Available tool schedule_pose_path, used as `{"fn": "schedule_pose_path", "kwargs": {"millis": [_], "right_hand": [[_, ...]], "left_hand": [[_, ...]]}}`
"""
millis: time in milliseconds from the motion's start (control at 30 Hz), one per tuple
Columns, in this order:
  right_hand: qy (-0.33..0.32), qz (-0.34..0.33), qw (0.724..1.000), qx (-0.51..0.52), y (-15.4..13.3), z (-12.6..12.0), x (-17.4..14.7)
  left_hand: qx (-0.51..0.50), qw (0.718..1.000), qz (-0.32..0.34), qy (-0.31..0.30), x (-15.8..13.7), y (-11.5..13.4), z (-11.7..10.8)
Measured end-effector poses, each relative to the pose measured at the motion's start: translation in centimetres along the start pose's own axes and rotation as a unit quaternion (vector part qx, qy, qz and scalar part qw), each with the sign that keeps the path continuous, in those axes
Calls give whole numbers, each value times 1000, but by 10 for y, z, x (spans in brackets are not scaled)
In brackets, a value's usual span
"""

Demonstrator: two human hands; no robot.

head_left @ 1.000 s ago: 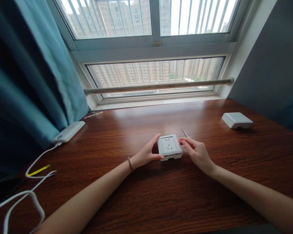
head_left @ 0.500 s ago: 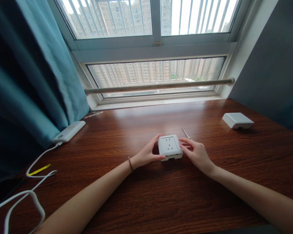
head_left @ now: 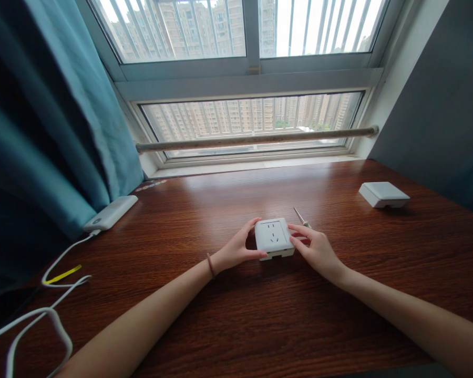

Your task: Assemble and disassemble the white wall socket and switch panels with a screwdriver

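- Two bare hands at one white socket (head_left: pixel 275 236), roughly mid-pic on the wood desk (head_left: pixel 220 320), slots facing up.
- L hand (head_left: pixel 238 248): clamped across its left end, thumb along near edge, fingertips at far corner; other fingers mostly out of sight.
- R hand (head_left: pixel 314 248): thumb + index touching right edge; can't tell if pinching or just resting. Other fingers partly blocked.
- Screwdriver (head_left: pixel 299 215): just beyond R hand, shaft + bit of pale handle showing, rest hidden by the hand. Can't tell if they touch.
- Socket underside hidden; dark notch in near side, inside unclear.
- Other white box (head_left: pixel 384 194): far right of desk, well apart, details too small.
- White slab (head_left: pixel 112 212): left, by blue curtain (head_left: pixel 71 105); white cable (head_left: pixel 59 262) at near end, cut off at pic edge. Yellow strip (head_left: pixel 65 274) beside cable.
- Forearms (head_left: pixel 157 310) cut off by frame; brown band (head_left: pixel 210 265) on L wrist, far side hidden.
- Window (head_left: pixel 252 79) cut off up top, pale bar (head_left: pixel 256 140) across lower pane; bldgs (head_left: pixel 213 116) outside washed out.
- Lower left corner v. dark, can't make out.
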State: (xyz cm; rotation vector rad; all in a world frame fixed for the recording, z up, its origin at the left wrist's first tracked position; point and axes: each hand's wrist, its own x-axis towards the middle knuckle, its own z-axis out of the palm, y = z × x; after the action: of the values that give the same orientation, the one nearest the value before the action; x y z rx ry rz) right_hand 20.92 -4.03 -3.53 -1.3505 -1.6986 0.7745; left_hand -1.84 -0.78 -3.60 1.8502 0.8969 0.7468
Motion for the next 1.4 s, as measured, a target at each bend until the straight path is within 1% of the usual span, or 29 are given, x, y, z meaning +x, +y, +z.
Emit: {"fn": "schedule_pose_path", "kwargs": {"millis": [167,367,567,733,867,1100,1400], "right_hand": [[-11,-6,1000,1,1,1,0],[-24,-17,999,16,1,1,2],[-22,-13,999,40,2,4,1],[-15,-14,999,42,3,6,0],[-22,-15,999,47,6,7,0],[-27,-63,998,-9,8,6,0],[-70,-80,994,-32,8,7,0]], "left_hand": [[-40,999,5,-10,1,-1,1],[-18,1000,-4,-4,1,1,1],[-26,999,13,-14,0,-3,2],[18,1000,15,-2,0,-9,2],[42,999,20,5,-1,-10,2],[94,995,2,15,-2,-11,2],[159,987,15,23,-3,-5,2]]}}
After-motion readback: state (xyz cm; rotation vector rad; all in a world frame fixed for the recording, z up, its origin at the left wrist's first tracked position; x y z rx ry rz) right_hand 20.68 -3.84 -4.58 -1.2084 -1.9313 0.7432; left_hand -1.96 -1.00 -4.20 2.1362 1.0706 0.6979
